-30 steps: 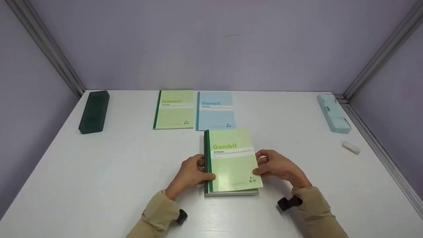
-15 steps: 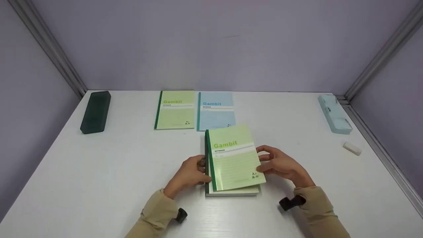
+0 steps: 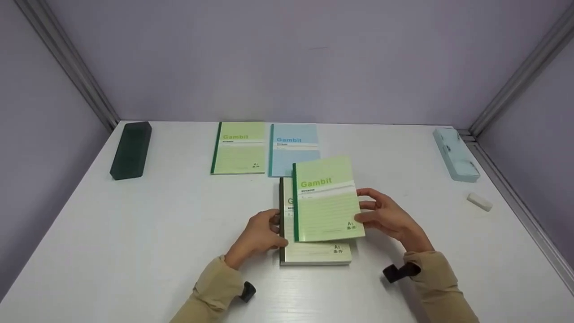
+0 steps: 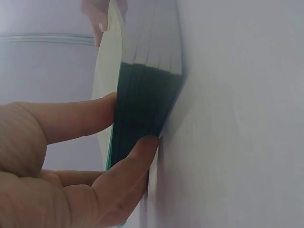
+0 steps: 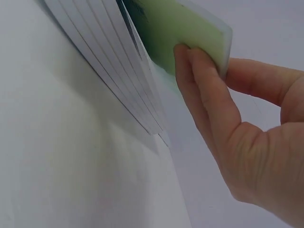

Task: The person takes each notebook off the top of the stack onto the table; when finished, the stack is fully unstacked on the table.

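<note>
My right hand [image 3: 390, 220] pinches a green Gambit notebook [image 3: 327, 206] by its right edge, thumb on the cover and fingers underneath. The notebook is raised and slightly turned above a stack of notebooks [image 3: 318, 255], whose top one has a pale cover and dark spine. In the right wrist view, a gap separates the held notebook [image 5: 204, 35] from the white page edges of the stack [image 5: 109, 61]. My left hand [image 3: 260, 233] grips the stack at its spine side; the left wrist view has the thumb at the spine's upper edge and fingers low against the dark spines [image 4: 142, 104].
Behind the stack lie another green notebook [image 3: 240, 148] and a blue notebook [image 3: 293, 143], the blue one partly covered by the raised notebook. A dark green case [image 3: 131, 150] stands at left. A light blue case [image 3: 456, 154] and a white eraser [image 3: 479, 202] are at right.
My right hand has lifted the green notebook off the stack and shifted it right and away from me, uncovering the pale notebook below. The left hand has stayed at the spine.
</note>
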`<state>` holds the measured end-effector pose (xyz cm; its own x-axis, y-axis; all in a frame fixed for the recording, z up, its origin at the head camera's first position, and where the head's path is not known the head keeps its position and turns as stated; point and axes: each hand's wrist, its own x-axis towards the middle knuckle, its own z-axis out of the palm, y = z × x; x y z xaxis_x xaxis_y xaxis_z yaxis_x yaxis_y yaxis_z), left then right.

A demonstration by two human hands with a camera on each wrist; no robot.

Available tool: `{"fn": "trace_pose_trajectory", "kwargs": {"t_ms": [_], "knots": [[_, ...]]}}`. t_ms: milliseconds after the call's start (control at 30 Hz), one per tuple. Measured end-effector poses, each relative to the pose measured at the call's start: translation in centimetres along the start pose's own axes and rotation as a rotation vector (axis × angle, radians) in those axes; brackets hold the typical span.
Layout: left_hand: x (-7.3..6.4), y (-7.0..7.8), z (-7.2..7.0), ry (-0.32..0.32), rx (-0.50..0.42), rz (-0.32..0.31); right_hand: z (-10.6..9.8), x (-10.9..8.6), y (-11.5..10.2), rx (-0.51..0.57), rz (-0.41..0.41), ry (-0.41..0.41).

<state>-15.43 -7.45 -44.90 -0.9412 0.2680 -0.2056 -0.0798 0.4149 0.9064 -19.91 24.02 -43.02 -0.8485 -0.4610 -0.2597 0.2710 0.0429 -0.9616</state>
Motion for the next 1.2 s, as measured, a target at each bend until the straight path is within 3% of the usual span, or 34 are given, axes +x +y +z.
{"fn": "trace_pose_trajectory", "kwargs": {"t_ms": [233, 533, 833, 1200], "knots": [[-0.1, 0.1, 0.1, -0.003, -0.016, -0.021, -0.4, -0.2, -0.2, 0.024, -0.006, 0.035], [-0.2, 0.1, 0.1, 0.001, 0.009, -0.011, -0.5, -0.6, -0.3, -0.078, 0.07, 0.017], [-0.2, 0.1, 0.0, -0.008, -0.035, -0.008, -0.1, -1.2, -0.5, -0.001, 0.116, -0.038], [-0.3, 0.2, 0.2, -0.007, -0.028, -0.02, 0.5, -2.4, -1.3, -0.072, 0.028, 0.101]]}}
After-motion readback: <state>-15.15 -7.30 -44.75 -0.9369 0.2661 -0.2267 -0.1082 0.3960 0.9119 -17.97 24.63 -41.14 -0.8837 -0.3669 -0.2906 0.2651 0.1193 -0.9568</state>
